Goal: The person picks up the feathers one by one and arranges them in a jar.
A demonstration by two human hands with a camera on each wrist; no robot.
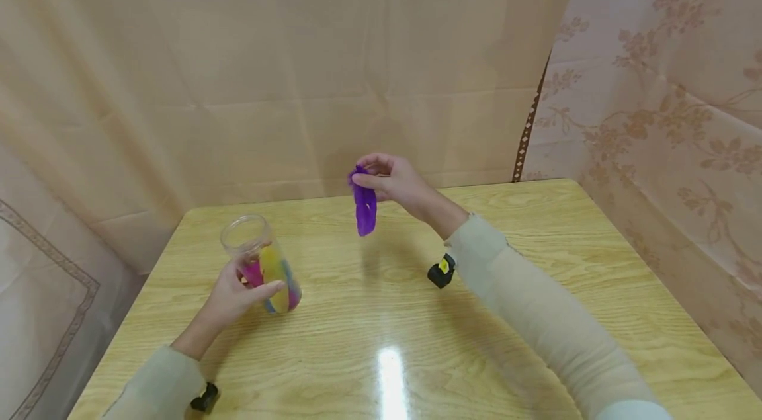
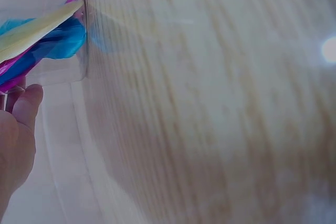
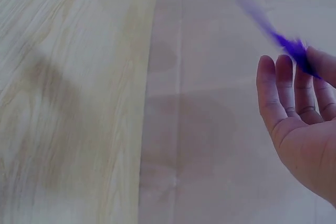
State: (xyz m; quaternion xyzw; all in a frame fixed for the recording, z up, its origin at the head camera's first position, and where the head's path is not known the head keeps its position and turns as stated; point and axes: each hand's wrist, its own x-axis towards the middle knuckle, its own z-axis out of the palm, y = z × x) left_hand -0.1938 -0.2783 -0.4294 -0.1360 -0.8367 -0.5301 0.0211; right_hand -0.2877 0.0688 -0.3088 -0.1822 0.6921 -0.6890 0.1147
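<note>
My left hand (image 1: pixel 229 294) grips a clear jar (image 1: pixel 265 235) around its side, with the jar leaning on the left part of the table. Yellow, blue and magenta feathers (image 1: pixel 274 268) show through the wall. In the left wrist view, the thumb lies along the jar beside a pale yellow feather (image 2: pixel 44 27) and a blue feather (image 2: pixel 65 40). Near the back edge, above the table, my right hand (image 1: pixel 405 188) pinches a purple feather (image 1: pixel 365 215) by one end, and it hangs down. The right wrist view shows the purple feather (image 3: pixel 291 50) between thumb and fingertips, its far end blurred.
A wood-grain table (image 1: pixel 333 354) spans the foreground, with a bright glare spot near its front. Beige cloth (image 1: pixel 297 76) hangs behind it, and flowered cloth (image 1: pixel 673 109) on the right. A black wrist device (image 1: pixel 441 271) sits under the right cuff.
</note>
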